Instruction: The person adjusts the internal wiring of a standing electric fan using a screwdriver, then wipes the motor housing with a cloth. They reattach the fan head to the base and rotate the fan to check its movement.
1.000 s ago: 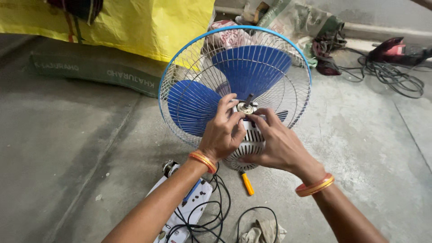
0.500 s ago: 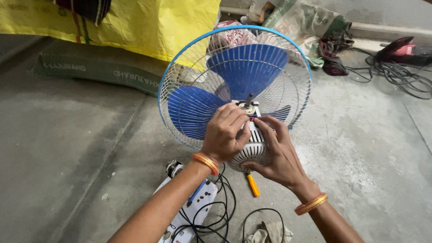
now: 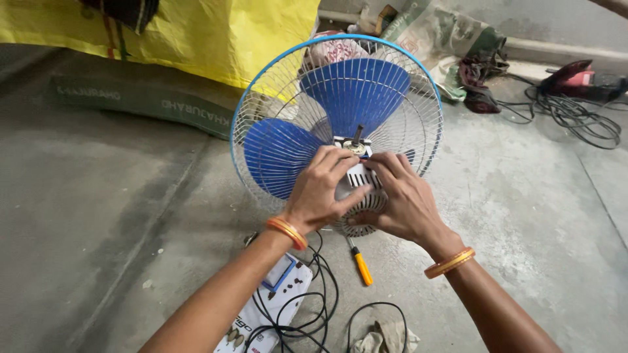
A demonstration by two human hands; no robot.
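A table fan lies on its front on the concrete floor, with a blue-rimmed wire guard (image 3: 258, 104) and blue blades (image 3: 278, 157). Its white slotted motor housing (image 3: 361, 196) faces up toward me, a short metal shaft (image 3: 357, 136) sticking out of its top. My left hand (image 3: 320, 186) wraps the left side of the housing. My right hand (image 3: 400, 196) grips its right side and lower edge. Both wrists wear orange bangles.
A screwdriver with an orange handle (image 3: 360, 265) lies on the floor below the fan. A white power strip (image 3: 271, 297) with black cables (image 3: 314, 307) and a rag (image 3: 386, 340) sit near me. Yellow tarp (image 3: 216, 33), sacks and a red power tool (image 3: 575, 78) with cables lie beyond.
My view has moved closer to the fan. Both hands have shifted from the shaft end down onto the sides of the motor housing, leaving the shaft exposed.
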